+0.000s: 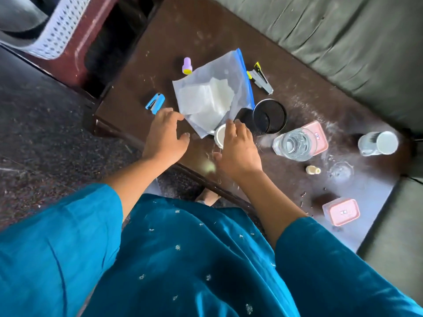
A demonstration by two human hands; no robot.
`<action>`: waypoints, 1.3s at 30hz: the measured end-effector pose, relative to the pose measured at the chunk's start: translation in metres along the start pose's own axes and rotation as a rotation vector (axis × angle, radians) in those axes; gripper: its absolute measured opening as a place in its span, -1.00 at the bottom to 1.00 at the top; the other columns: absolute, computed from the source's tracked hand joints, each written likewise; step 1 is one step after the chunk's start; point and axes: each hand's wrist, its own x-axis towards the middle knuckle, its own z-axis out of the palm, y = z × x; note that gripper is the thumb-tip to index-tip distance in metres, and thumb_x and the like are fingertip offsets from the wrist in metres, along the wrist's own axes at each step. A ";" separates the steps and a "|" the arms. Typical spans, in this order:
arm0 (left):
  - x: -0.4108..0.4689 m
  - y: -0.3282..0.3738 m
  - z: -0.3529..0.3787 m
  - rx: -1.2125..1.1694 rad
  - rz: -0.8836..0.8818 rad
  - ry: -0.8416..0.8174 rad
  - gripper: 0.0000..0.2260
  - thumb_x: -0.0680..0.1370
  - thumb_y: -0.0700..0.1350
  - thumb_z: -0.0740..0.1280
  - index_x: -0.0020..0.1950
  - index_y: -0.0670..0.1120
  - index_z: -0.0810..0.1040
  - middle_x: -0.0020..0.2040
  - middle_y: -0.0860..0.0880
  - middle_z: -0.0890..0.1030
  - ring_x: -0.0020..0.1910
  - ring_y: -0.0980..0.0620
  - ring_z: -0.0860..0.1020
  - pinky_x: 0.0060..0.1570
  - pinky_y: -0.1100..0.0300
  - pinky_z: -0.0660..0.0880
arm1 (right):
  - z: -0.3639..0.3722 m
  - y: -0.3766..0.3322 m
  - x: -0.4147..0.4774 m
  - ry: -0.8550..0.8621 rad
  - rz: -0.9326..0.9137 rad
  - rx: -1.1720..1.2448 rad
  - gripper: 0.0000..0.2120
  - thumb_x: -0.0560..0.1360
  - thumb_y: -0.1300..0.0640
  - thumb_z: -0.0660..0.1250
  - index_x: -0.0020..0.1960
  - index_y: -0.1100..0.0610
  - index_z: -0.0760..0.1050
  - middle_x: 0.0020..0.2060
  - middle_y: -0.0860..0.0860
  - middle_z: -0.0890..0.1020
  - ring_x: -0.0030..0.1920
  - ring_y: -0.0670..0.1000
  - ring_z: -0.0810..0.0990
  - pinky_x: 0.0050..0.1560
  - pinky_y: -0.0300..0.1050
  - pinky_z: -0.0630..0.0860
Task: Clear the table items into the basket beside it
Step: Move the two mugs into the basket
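On the dark brown table point(196, 30) lies a clear zip bag point(212, 92) with white papers inside and a blue seal strip. My left hand point(164, 136) hovers open at the bag's near left corner, beside a blue stapler point(155, 102). My right hand point(238, 149) is open over a small white cup point(220, 137) that sits partly under the bag's near edge. A black mesh holder point(269, 116) stands just right of the bag. The white perforated basket point(52, 30) is at the far left, beyond the table's end.
Also on the table: a purple-and-yellow small bottle point(187, 65), a grey-yellow stapler point(262, 78), a clear glass jar point(294, 144), two pink-lidded boxes point(315, 135) point(342, 211), a white-capped jar point(377, 143), a tiny cream bottle point(313, 170), a clear glass point(341, 171). A green sofa point(343, 30) runs behind.
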 end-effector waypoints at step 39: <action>0.025 0.167 0.070 0.041 0.695 -0.472 -0.47 0.11 0.01 0.56 -0.07 -0.14 0.42 -0.14 -0.06 0.54 -0.23 -0.02 0.48 -0.37 0.20 0.31 | -0.067 0.129 -0.069 0.363 0.090 0.275 -0.28 0.31 -0.12 0.41 0.37 0.11 0.30 0.16 0.16 0.46 -0.05 0.27 0.56 -0.15 0.06 0.50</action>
